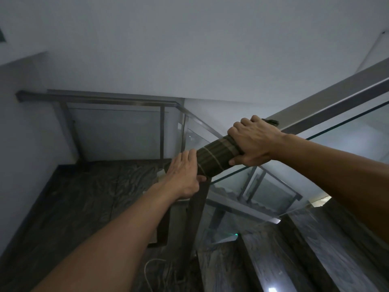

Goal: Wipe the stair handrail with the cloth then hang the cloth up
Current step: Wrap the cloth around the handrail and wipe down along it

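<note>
A dark olive cloth (214,155) with thin pale stripes is wrapped around the metal stair handrail (328,102), which rises toward the upper right. My right hand (252,142) grips the rail over the cloth's upper end. My left hand (183,175) closes on the cloth's lower end, just above the rail's dark post (197,207). A corner of the cloth sticks out past my right fingers.
Glass panels (347,131) hang under the rail. A second railing (101,100) runs along the dim landing at the back. Marble steps (315,249) descend at lower right. A pale cord (147,268) lies on the dark floor below.
</note>
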A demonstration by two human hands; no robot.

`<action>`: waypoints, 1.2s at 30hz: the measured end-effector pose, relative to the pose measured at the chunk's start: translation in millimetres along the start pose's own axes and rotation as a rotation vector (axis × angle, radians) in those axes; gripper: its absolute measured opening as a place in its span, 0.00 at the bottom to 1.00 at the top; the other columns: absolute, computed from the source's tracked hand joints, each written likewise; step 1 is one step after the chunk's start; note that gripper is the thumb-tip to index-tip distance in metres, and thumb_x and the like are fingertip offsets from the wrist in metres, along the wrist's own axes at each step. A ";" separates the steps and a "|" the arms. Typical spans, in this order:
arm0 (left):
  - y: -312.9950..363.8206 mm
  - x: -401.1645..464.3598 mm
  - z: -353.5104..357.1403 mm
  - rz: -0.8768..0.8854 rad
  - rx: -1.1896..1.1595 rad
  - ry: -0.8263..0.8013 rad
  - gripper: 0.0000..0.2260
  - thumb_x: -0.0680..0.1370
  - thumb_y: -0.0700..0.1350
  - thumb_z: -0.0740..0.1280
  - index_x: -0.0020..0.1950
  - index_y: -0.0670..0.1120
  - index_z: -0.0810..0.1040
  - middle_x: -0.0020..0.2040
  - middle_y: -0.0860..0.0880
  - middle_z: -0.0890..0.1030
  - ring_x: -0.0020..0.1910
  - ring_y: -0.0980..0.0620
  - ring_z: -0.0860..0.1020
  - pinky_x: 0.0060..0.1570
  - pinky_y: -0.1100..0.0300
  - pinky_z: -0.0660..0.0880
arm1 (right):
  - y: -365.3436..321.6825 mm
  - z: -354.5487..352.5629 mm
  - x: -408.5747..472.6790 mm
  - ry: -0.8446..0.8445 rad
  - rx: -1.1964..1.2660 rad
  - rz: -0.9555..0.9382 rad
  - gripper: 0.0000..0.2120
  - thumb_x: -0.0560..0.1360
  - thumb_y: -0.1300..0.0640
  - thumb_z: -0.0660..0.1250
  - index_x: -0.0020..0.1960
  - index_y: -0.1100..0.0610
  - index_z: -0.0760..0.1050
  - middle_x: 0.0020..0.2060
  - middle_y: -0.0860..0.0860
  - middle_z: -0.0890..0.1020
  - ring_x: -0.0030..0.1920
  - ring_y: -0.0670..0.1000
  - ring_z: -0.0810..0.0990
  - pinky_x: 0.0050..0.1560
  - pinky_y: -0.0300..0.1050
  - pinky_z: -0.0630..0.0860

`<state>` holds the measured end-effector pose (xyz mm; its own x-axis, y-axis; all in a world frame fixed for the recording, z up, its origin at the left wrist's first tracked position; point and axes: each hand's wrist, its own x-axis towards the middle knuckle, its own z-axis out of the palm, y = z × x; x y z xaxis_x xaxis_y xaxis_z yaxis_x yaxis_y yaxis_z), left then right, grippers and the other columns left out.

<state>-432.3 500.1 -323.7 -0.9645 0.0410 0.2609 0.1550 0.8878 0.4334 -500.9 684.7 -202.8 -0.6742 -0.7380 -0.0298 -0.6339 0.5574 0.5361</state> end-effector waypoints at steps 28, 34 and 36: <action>-98.2 -60.9 25.0 0.175 -0.222 0.052 0.35 0.79 0.49 0.62 0.77 0.52 0.41 0.79 0.52 0.44 0.77 0.53 0.37 0.76 0.45 0.41 | -82.9 -0.8 18.5 -0.083 0.018 -0.174 0.29 0.79 0.37 0.48 0.77 0.44 0.49 0.74 0.53 0.64 0.71 0.57 0.66 0.71 0.56 0.59; -102.2 -66.9 29.3 0.146 -0.347 0.094 0.35 0.78 0.46 0.65 0.78 0.50 0.47 0.79 0.51 0.50 0.78 0.52 0.44 0.76 0.46 0.48 | -93.2 5.0 28.5 -0.079 0.025 -0.132 0.30 0.77 0.36 0.50 0.76 0.42 0.46 0.72 0.51 0.67 0.68 0.55 0.67 0.70 0.56 0.61; -104.2 -66.7 27.6 0.138 -0.331 0.082 0.35 0.78 0.47 0.64 0.78 0.50 0.46 0.79 0.51 0.51 0.78 0.51 0.45 0.76 0.44 0.47 | -95.2 4.8 31.1 -0.089 0.030 -0.127 0.31 0.77 0.36 0.51 0.75 0.41 0.44 0.72 0.51 0.66 0.68 0.54 0.67 0.70 0.56 0.61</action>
<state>-390.1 417.5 -410.1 -0.9114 0.1016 0.3988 0.3564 0.6795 0.6413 -463.3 610.4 -258.9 -0.6180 -0.7674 -0.1707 -0.7263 0.4742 0.4976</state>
